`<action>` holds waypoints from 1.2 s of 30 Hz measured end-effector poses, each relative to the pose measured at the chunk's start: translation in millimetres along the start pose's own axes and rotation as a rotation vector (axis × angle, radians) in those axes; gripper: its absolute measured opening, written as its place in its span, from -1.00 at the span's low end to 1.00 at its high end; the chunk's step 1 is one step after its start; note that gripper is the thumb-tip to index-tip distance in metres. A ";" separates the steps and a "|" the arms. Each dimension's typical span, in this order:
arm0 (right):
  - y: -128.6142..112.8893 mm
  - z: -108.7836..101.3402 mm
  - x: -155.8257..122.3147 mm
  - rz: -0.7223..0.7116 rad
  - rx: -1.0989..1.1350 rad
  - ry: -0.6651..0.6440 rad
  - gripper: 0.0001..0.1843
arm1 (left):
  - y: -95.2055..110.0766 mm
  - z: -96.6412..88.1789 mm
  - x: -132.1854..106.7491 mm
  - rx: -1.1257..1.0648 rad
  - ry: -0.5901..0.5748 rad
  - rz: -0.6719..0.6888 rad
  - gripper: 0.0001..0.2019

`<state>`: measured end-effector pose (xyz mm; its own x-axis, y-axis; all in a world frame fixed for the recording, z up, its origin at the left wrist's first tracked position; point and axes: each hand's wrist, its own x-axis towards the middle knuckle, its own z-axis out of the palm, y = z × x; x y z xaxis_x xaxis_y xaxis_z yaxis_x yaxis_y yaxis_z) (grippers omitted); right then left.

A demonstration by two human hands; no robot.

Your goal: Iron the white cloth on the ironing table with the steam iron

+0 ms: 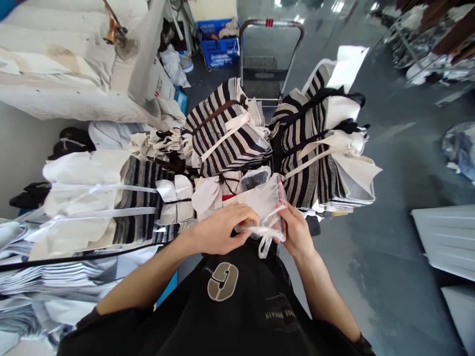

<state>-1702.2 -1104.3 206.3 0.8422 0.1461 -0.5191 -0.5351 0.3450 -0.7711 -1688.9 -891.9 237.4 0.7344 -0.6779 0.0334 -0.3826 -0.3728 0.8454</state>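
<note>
Close to my body, a clear plastic bag (261, 198) with pale contents and a red line along one edge is held between both hands. A white tie strip (265, 232) is looped around its near end. My right hand (297, 227) grips the bag's right side, thumb on top. My left hand (228, 227) is closed in a pinch at the near end of the strip; its fingertips are partly hidden. Just beyond lie striped fabric stacks (226, 131) bound with cloth strips, and more striped bundles (315, 148) stand to the right. Small tied white fabric pieces (178, 200) sit left of my left hand.
Tied cream and striped bundles (96, 198) lie on the left, with grey-white fabric layers (48, 277) nearer. A cloth-covered stack (74, 64) rises at the upper left. Beyond are a blue crate (218, 47) and a trolley handle (272, 23). White panels (445, 237) stand at right.
</note>
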 end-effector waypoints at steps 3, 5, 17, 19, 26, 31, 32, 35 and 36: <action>-1.1 4.8 0.0 0.017 0.015 -0.003 -0.67 | -4.7 -1.9 1.8 0.029 -0.037 -0.022 -0.92; 0.6 8.5 2.3 0.010 0.026 0.008 -0.65 | -6.6 -2.7 4.0 0.063 -0.009 -0.060 -0.88; 17.0 9.4 13.6 0.036 0.093 -0.024 -0.56 | 1.9 6.8 8.0 -0.034 0.473 0.010 -0.88; 17.8 11.1 16.0 0.045 0.148 -0.012 -0.62 | -0.5 9.2 5.5 -0.135 0.495 0.091 -0.92; 20.6 16.7 13.4 0.015 0.210 0.021 -0.62 | -6.5 -1.2 -4.6 -0.087 0.404 -0.073 -0.92; 22.0 16.9 9.6 -0.036 0.125 0.018 -0.61 | -2.7 -5.8 -3.7 0.158 0.109 -0.064 -0.94; 22.3 16.9 9.8 -0.050 0.115 0.020 -0.61 | -1.3 -5.0 -3.6 0.199 0.095 -0.048 -0.96; 24.2 16.6 11.6 -0.061 0.129 0.010 -0.61 | 4.1 -1.2 -5.3 0.277 0.155 -0.009 -0.90; 25.1 16.3 12.4 -0.061 0.144 0.011 -0.61 | 6.0 0.4 -6.6 0.290 0.180 0.006 -0.88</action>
<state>-1704.1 -1078.7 186.5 0.8716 0.1107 -0.4776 -0.4672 0.4825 -0.7409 -1696.2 -890.0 242.1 0.8090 -0.5676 0.1528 -0.5115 -0.5516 0.6589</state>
